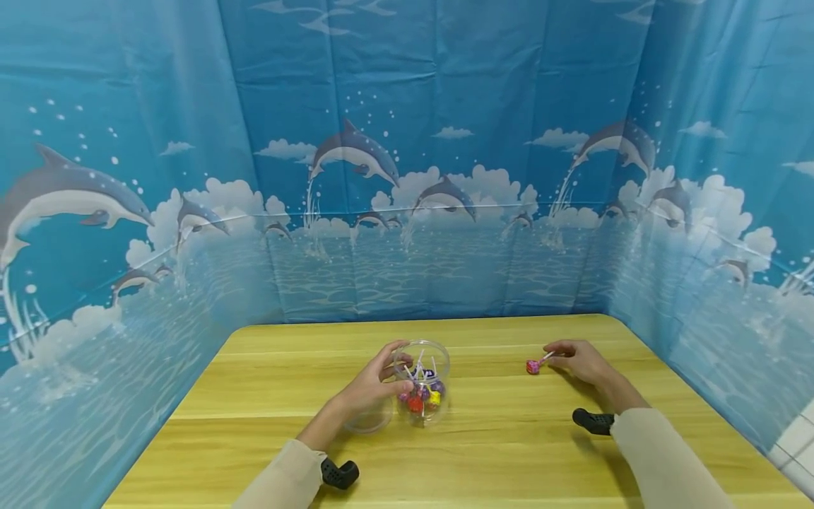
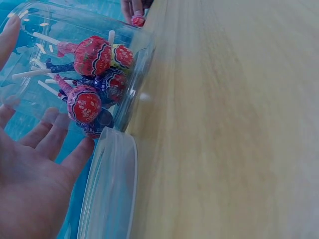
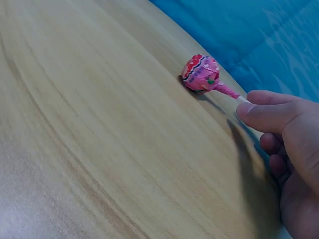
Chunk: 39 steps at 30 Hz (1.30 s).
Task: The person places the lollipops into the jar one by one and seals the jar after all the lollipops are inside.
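A clear plastic jar (image 1: 443,410) stands upright on the table with several wrapped lollipops (image 2: 94,57) inside, their sticks pointing up. My left hand (image 1: 375,378) holds the jar from its left side, thumb at the near side and fingers round the far side. To the right, my right hand (image 1: 581,362) pinches the white stick of a pink lollipop (image 3: 201,73) between thumb and index finger. That lollipop's head is at the tabletop; whether it touches is hard to tell. Beside the jar's base lies a clear round lid (image 2: 107,186), partly under my left hand in the head view.
The wooden table (image 1: 496,452) reaches back to a blue dolphin-print curtain (image 1: 445,268), which also hangs along the left and right sides. A black wrist device (image 1: 340,474) sits at the left cuff, and another black device (image 1: 593,422) at the right.
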Each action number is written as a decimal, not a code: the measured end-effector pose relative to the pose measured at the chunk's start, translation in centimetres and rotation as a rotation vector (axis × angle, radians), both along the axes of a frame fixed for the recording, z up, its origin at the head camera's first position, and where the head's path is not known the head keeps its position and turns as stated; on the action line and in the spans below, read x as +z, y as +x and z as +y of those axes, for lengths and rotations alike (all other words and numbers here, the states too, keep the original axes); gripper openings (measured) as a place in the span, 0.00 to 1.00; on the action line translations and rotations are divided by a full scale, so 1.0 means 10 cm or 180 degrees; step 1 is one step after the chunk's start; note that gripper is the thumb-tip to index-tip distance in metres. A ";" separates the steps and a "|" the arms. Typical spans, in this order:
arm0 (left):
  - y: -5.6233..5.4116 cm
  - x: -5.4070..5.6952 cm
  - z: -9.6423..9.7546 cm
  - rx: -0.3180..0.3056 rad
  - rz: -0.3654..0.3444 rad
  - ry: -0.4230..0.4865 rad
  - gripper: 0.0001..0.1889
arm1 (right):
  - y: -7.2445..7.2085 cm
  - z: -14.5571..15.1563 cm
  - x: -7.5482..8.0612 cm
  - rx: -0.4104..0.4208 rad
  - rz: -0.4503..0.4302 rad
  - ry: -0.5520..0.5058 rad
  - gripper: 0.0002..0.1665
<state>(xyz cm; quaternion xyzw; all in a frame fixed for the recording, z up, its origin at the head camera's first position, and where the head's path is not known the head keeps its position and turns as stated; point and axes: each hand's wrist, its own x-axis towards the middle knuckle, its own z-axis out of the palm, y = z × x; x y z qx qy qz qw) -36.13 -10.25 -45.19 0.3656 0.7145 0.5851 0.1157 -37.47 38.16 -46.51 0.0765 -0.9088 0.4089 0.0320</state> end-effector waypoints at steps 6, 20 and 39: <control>-0.02 -0.02 0.01 -0.0039 -0.0009 0.0026 0.39 | 0.02 0.02 0.00 -0.0150 0.0028 0.0013 0.15; -0.01 -0.03 0.02 -0.0042 0.0006 0.0002 0.40 | 0.07 0.07 0.07 -0.0126 0.0003 0.0045 0.15; 0.00 0.00 0.01 -0.0026 0.0001 0.0016 0.41 | -0.01 -0.16 0.34 0.0113 0.0068 -0.0254 0.21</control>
